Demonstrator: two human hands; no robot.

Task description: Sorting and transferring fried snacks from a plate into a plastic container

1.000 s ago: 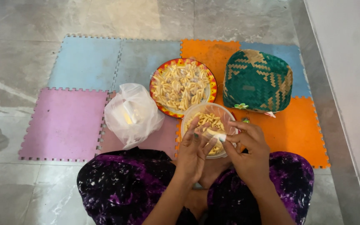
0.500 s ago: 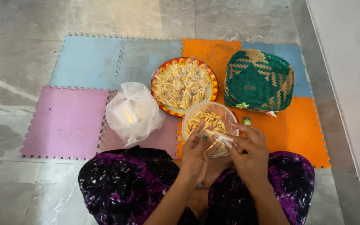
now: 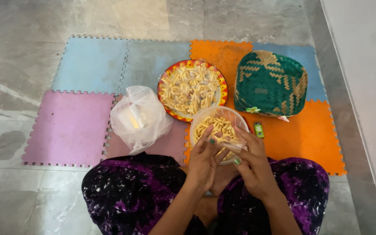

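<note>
While over clear tub | left hand, right hand | both pinching small clear packet.

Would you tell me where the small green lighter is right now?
In the head view, the small green lighter lies on the orange mat, right of the clear bowl, below the woven basket.

Small clear plastic packet held over clear plastic bowl of pale yellow finger snacks; bowl upright on orange mat, just before the knees.
</note>
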